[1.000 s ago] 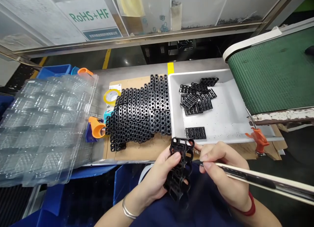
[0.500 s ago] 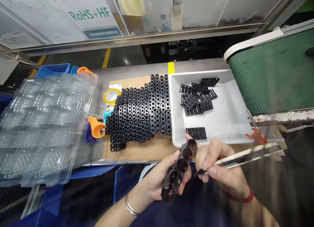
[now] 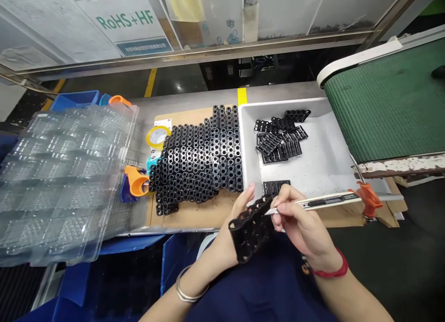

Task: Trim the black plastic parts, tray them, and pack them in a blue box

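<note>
Cardboard [image 3: 194, 218] beyond, black holder [image 3: 247, 238] tight in left fingers [image 3: 246, 196] (knife [image 3: 325, 201] tight in right fingers [image 3: 291, 211])

Beyond the grey bench [image 3: 281, 93], yellow stripes [image 3: 150, 83] cross dark floor [image 3: 186, 83].

Black holed part [image 3: 253, 231], tilted; slim pale knife [image 3: 323, 202], blade at part.

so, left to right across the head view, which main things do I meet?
Clear plastic trays, yellow tape roll, stacked black parts, left hand, black part it holds, right hand, green conveyor belt. White bin skipped: right hand overlaps it.
</note>
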`<state>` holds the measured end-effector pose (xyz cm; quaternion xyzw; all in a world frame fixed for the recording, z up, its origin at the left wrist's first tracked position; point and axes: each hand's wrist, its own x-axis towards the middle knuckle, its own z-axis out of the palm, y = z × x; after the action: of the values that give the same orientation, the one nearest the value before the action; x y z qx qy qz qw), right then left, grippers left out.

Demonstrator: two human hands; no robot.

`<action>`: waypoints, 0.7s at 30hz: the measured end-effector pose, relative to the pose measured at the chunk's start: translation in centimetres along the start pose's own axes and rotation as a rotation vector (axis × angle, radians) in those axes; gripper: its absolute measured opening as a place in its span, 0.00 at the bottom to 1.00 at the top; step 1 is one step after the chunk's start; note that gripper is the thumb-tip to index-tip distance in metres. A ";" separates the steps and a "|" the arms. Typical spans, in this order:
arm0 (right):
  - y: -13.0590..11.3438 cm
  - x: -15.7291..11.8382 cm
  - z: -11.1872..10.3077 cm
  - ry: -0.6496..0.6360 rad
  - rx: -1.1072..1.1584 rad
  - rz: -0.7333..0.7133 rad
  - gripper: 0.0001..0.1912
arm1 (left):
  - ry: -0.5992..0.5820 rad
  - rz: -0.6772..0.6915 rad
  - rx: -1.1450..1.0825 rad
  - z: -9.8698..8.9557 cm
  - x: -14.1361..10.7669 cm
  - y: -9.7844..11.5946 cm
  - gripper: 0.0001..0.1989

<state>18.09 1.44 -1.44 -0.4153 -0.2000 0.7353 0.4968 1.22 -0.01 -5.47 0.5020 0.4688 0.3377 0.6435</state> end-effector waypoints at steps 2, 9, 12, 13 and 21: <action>0.2 -0.2 0.1 0.008 0.023 0.023 0.08 | -0.068 0.198 0.058 -0.4 -0.2 0.8 0.41; 0.2 -2.5 0.4 -0.112 -0.311 -0.254 0.04 | -0.139 0.125 0.077 -0.5 -0.9 3.4 0.31; 0.0 -3.2 0.6 -0.155 -0.425 -0.268 0.03 | -0.181 0.032 0.062 -0.2 -0.9 4.2 0.28; 0.0 -3.3 0.8 -0.161 -0.462 -0.285 0.04 | -0.187 0.016 0.047 -0.2 -0.9 4.4 0.27; -0.5 -3.1 1.6 -0.133 -0.700 -0.430 0.08 | -0.140 0.040 0.084 -0.2 -1.2 5.0 0.26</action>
<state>17.53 -0.97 1.14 -0.4596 -0.5518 0.5274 0.4540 0.84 0.33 -0.40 0.5603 0.4263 0.2945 0.6462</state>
